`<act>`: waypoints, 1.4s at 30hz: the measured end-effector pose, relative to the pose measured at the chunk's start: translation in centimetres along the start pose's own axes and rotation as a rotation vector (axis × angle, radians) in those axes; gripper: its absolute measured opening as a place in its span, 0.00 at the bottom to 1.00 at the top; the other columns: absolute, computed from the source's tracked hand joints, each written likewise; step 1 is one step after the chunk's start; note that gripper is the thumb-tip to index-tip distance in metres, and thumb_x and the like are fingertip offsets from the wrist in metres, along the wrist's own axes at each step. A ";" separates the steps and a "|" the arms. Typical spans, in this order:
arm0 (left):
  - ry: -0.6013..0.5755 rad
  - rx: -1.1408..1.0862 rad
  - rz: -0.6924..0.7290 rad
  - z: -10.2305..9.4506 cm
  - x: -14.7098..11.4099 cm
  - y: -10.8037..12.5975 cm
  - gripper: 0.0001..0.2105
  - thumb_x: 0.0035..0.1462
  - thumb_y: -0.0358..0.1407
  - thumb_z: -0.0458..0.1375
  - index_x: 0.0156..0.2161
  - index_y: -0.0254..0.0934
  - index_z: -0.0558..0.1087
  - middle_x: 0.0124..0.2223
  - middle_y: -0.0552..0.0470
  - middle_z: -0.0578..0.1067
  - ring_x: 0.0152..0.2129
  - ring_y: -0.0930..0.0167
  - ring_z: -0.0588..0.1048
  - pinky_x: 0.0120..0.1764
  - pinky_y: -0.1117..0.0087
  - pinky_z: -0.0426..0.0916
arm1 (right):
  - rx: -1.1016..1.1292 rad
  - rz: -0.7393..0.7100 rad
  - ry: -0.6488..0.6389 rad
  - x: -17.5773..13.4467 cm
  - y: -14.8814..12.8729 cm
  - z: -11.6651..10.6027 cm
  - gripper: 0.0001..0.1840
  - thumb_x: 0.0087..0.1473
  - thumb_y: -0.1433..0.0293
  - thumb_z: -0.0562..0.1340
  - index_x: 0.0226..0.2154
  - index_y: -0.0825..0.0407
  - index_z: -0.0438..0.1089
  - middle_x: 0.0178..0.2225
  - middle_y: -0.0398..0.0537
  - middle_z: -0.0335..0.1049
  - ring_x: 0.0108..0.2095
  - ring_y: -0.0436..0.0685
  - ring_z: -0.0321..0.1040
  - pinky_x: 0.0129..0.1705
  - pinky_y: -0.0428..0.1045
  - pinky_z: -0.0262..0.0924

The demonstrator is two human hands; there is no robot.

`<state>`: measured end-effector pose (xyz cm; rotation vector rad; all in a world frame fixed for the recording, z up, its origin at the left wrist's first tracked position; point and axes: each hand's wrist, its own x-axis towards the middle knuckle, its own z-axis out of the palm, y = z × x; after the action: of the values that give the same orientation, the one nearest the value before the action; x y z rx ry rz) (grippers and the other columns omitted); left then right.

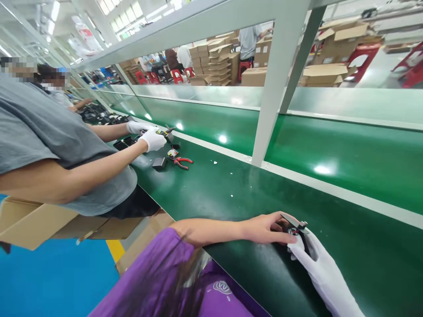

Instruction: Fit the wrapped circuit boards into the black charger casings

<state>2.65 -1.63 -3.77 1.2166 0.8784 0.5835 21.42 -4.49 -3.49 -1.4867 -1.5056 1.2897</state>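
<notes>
My left hand [264, 228] is bare and reaches across the green bench. Its fingers are closed on the left side of a small dark device [299, 229]. A flat grey panel and a small metallic piece show at the top of the device, with a little red inside. My right hand [319, 262], in a white glove, is wrapped round the device's other side. Both hands meet just over the bench surface. The fingers cover most of the device, so its exact kind cannot be made out.
At left, a co-worker's white-gloved hands [153, 138] handle parts. Red-handled pliers [182, 162] and a grey box-shaped part [159, 164] lie nearby on the bench [211, 189]. White scraps dot it. A pale upright post [268, 101] stands ahead; an open carton [36, 220] sits lower left.
</notes>
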 end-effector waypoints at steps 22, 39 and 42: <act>0.017 -0.054 0.026 -0.1 -0.1 0.0 0.26 0.52 0.45 0.65 0.54 0.42 0.66 0.49 0.50 0.74 0.28 0.77 0.74 0.31 0.75 0.72 | 0.242 -0.079 -0.171 -0.5 -1.4 0.8 0.27 0.55 0.57 0.64 0.54 0.52 0.64 0.46 0.48 0.73 0.41 0.56 0.71 0.48 0.54 0.66; 0.070 -0.084 -0.001 -0.1 0.5 0.4 0.27 0.49 0.51 0.65 0.50 0.38 0.67 0.45 0.48 0.75 0.30 0.72 0.77 0.25 0.73 0.75 | -0.180 -0.232 0.043 -0.3 -1.9 -1.0 0.22 0.55 0.59 0.65 0.49 0.54 0.73 0.40 0.50 0.75 0.28 0.52 0.67 0.33 0.50 0.66; 0.126 0.002 0.040 -0.2 0.5 -0.1 0.28 0.47 0.52 0.67 0.48 0.38 0.67 0.39 0.51 0.73 0.26 0.74 0.74 0.20 0.76 0.70 | -0.139 -0.369 0.141 -0.4 -1.8 -1.2 0.15 0.57 0.62 0.65 0.44 0.52 0.75 0.44 0.52 0.74 0.32 0.52 0.70 0.33 0.48 0.68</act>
<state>2.72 -1.16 -3.99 1.2117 0.9627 0.6975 22.02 -4.37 -1.34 -1.2760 -1.7047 0.8627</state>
